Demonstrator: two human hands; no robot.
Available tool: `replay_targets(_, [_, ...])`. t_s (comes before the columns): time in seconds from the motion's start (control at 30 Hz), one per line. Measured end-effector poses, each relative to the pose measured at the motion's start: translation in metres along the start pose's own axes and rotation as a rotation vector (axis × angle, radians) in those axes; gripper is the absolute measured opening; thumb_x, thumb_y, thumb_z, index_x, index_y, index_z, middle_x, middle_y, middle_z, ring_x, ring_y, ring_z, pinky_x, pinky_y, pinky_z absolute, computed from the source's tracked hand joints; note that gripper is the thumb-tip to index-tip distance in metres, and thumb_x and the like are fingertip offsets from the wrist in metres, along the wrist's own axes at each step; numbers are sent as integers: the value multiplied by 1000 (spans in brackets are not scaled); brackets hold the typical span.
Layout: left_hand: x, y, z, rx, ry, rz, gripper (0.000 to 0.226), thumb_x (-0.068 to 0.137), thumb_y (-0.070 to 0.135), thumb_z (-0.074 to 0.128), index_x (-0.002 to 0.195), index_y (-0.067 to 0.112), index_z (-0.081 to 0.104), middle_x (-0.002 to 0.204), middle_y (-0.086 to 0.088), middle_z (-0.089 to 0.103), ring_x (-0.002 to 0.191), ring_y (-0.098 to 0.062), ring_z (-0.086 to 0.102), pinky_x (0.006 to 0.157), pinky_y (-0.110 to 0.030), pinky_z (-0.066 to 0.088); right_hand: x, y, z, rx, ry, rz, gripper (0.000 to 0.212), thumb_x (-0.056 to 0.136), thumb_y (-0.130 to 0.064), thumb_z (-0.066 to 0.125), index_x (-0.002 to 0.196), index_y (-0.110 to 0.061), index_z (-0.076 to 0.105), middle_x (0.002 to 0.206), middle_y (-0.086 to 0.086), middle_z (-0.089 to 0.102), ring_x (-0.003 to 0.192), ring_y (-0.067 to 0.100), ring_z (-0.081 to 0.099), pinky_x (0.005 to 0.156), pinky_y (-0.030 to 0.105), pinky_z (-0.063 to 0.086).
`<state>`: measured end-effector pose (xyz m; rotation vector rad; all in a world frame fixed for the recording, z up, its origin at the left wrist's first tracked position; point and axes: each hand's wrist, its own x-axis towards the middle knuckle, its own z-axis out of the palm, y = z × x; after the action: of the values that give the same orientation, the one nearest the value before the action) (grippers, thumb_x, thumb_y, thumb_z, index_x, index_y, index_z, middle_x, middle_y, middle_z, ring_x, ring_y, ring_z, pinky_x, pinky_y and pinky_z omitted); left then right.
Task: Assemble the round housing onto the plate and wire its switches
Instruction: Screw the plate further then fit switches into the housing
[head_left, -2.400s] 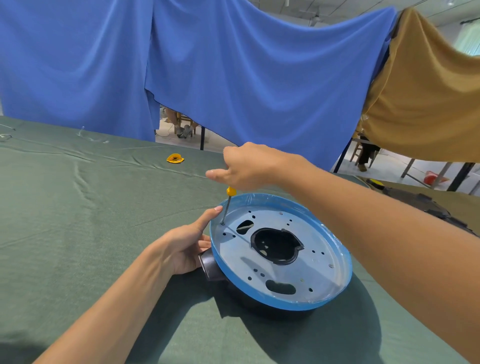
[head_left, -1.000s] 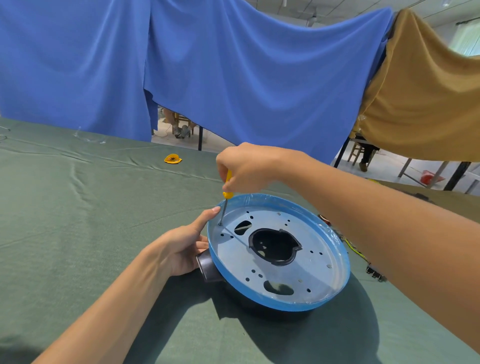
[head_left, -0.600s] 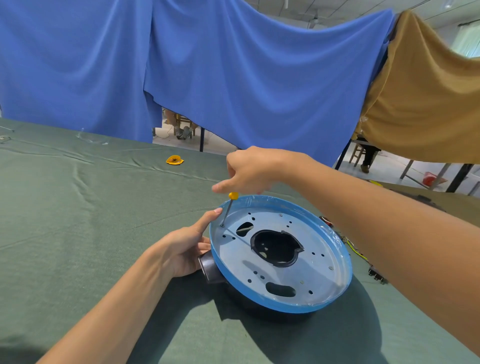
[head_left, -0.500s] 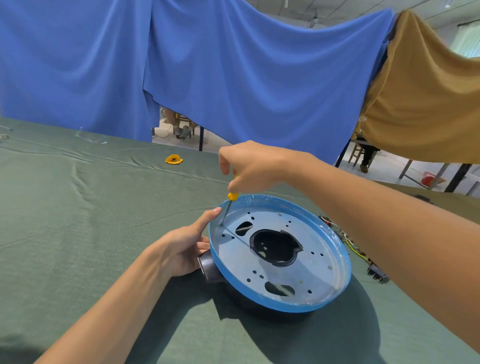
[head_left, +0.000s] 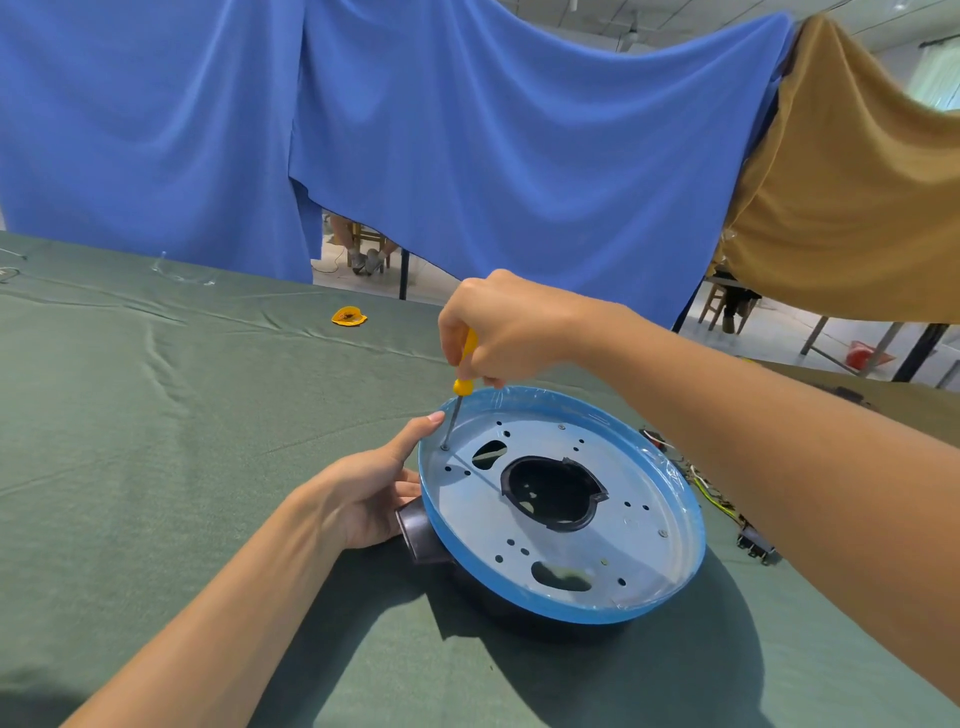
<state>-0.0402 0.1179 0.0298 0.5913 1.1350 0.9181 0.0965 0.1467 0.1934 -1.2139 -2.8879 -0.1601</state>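
Observation:
A round metal plate (head_left: 623, 551) with a blue film-wrapped rim lies on top of a dark round housing (head_left: 423, 535), whose short spout sticks out at the left. My right hand (head_left: 498, 327) grips a yellow-handled screwdriver (head_left: 460, 387), held nearly upright. Its tip sits on a screw (head_left: 444, 447) at the plate's far left edge. My left hand (head_left: 371, 493) rests against the housing and the plate's left rim, with the forefinger stretched up along the rim beside the screwdriver shaft. Wired switches (head_left: 753, 543) lie on the cloth right of the plate, partly hidden by my right forearm.
The green cloth-covered table (head_left: 156, 441) spreads to the left and front. A small yellow part (head_left: 349, 316) lies on the far side of the table. Blue and tan curtains hang behind. A person's legs on a chair show through the curtain gap.
My right hand has kept re-gripping and twisting the screwdriver on the same screw. The left hand and the plate have stayed put.

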Motion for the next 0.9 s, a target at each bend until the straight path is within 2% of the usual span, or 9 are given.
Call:
replay_targets(0.13, [-1, 2, 1, -12, -8, -7, 79, 50, 52, 85, 101, -5, 66, 91, -22, 70, 75, -35, 70, 74, -50, 61, 2, 3, 6, -46, 55, 21, 27, 95, -21, 57, 70, -10, 60, 46, 0, 62, 43, 5, 60, 51, 23, 51])
replay_targets(0.27, [-3, 2, 2, -34, 5, -3, 82, 51, 52, 84, 107, -5, 63, 94, -21, 67, 78, -33, 67, 80, -48, 59, 4, 5, 9, -25, 71, 63, 43, 101, -30, 48, 63, -11, 42, 54, 8, 54, 45, 16, 63, 52, 31, 52])
replay_targets(0.33, [-3, 2, 3, -34, 5, -3, 83, 52, 52, 84, 109, -4, 63, 93, -22, 68, 74, -34, 70, 72, -48, 62, 4, 3, 8, -32, 10, 93, 42, 100, -42, 46, 73, -10, 49, 67, 10, 56, 58, 21, 66, 56, 32, 51])
replay_targets(0.4, [-2, 1, 2, -34, 5, -1, 87, 51, 54, 83, 113, -3, 62, 101, -22, 64, 84, -35, 67, 84, -50, 59, 3, 2, 6, -43, -94, 105, 38, 95, -49, 51, 100, -12, 55, 91, 9, 60, 81, 25, 65, 65, 35, 52])
replay_targets(0.47, [-1, 1, 2, -42, 7, 3, 90, 50, 54, 84, 115, -3, 62, 106, -21, 61, 93, -34, 62, 94, -52, 55, 2, 0, 3, -26, -112, 57, 27, 92, -32, 58, 110, -12, 56, 104, 8, 61, 91, 27, 62, 66, 32, 50])
replay_targets(0.53, [-2, 1, 2, -43, 8, 6, 87, 49, 54, 84, 111, -3, 63, 106, -21, 62, 93, -34, 62, 92, -51, 56, 0, -2, 1, -29, -26, -16, 9, 88, -11, 59, 95, -14, 63, 97, 5, 65, 87, 24, 62, 58, 27, 45])
replay_targets(0.6, [-2, 0, 3, -40, 11, 3, 85, 48, 53, 84, 109, -3, 63, 102, -22, 66, 84, -35, 67, 80, -51, 60, -1, -5, 2, -44, 41, -47, 18, 85, -3, 59, 79, -20, 64, 81, -1, 65, 73, 16, 62, 52, 22, 42])
replay_targets(0.73, [-2, 0, 3, -30, 16, 6, 81, 49, 53, 84, 105, -3, 65, 99, -21, 66, 82, -34, 67, 74, -49, 61, -2, -5, 3, -2, 64, 7, 15, 89, -11, 61, 76, -11, 68, 51, -2, 63, 47, 10, 64, 51, 22, 53])
replay_targets(0.9, [1, -1, 2, -32, 25, 11, 74, 48, 53, 85, 93, -3, 67, 97, -20, 63, 86, -34, 62, 78, -48, 59, -2, -6, 3, 55, 37, 45, 23, 95, -17, 58, 78, -4, 68, 45, 0, 63, 43, 3, 62, 60, 27, 57])
